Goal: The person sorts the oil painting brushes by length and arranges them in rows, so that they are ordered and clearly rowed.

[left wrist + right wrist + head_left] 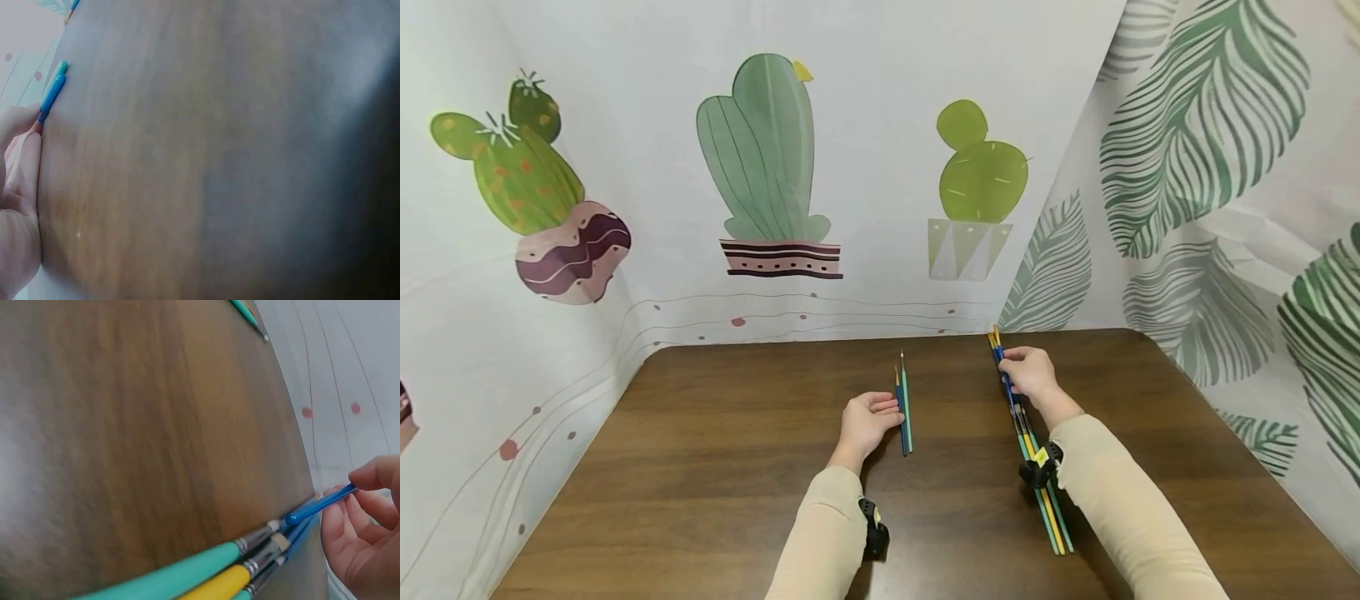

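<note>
My left hand point(867, 423) pinches a dark blue paintbrush point(903, 438) at mid-table. Beside that brush lies a teal paintbrush point(906, 400), roughly parallel. In the left wrist view, the blue handle point(52, 97) sticks out past the thumb and a finger. Toward the table's far edge on the right, my right hand point(1033, 373) pinches another blue paintbrush point(322, 504) between thumb and fingers, its handle end slightly raised. Under it are more blue brushes point(301, 539), partly hidden. Teal brushes point(169, 573) and a yellow brush point(219, 584) extend from these toward the near side.
Everything lies on a brown wood-grain table point(700, 467). Behind it hangs a white cloth point(880, 167) printed with cacti, and a leaf-patterned cloth point(1187, 292) covers the right side. Dark wrist cameras point(874, 529) sit on both sleeves.
</note>
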The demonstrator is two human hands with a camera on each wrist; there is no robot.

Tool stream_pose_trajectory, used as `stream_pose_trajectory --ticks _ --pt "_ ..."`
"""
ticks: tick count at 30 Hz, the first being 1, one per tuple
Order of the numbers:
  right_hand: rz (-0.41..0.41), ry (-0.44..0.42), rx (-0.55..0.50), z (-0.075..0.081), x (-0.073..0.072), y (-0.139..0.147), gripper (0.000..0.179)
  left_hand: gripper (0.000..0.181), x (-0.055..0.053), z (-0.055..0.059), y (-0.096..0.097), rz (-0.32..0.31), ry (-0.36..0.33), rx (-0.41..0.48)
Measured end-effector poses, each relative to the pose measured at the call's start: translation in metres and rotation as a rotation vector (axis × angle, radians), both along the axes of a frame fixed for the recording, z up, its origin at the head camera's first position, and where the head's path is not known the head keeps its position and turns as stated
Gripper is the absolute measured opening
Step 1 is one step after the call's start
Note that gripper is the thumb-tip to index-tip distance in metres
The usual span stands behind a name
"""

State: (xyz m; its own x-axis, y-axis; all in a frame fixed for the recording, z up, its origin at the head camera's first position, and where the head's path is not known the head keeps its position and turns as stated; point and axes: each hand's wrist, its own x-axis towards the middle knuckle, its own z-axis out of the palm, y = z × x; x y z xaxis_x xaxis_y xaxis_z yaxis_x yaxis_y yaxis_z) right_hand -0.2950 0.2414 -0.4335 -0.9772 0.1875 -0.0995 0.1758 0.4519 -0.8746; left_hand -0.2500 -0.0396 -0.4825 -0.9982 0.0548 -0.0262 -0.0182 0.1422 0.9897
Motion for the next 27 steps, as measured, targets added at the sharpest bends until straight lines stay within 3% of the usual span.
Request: stream_pose_trajectory --ticks 10,19,24,27 --pt "-0.022 -0.001 0.029 -0.005 -0.014 0.015 0.041 0.043 -0.001 -0.001 0.0 -0.005 -0.001 0.013" --pt "-0.05 -0.019 0.11 -0.012 -0.024 0.026 0.038 0.042 0.014 0.025 0.0 -0.021 -0.008 0.029" --pt "-0.055 -0.003 0.177 -0.015 -0.028 0.028 0.035 0.042 0.016 0.027 0.0 -0.02 0.021 0.016" --pt "-0.052 0.007 0.224 -0.018 -0.03 0.029 0.032 0.042 0.016 0.028 -0.001 -0.021 0.004 0.034"
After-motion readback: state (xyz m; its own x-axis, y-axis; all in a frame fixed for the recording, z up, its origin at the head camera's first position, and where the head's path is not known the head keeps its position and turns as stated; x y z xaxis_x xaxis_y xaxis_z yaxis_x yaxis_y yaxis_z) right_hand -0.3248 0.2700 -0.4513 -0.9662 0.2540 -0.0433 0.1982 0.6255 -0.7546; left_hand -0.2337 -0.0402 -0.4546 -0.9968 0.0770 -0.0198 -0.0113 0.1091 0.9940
